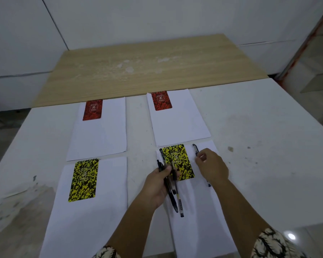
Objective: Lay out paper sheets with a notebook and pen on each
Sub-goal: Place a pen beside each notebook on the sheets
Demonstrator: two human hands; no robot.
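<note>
Lying in two rows on the white worktop [259, 118], four paper sheets are seen, each with a notebook at its far end; bare worktop is left to the right, and a wooden board [147, 67] lies beyond. Over the near right sheet [199, 211], a bundle of pens [172, 190] is gripped by the left hand [157, 187], fingers curled round it. One pen [195, 149] is pinched by the right hand [212, 166] just beside the yellow notebook [179, 161].

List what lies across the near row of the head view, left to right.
Yellow notebook on the left sheet → left hand gripping a bundle of pens → yellow notebook on the right sheet → right hand holding a pen.
</note>
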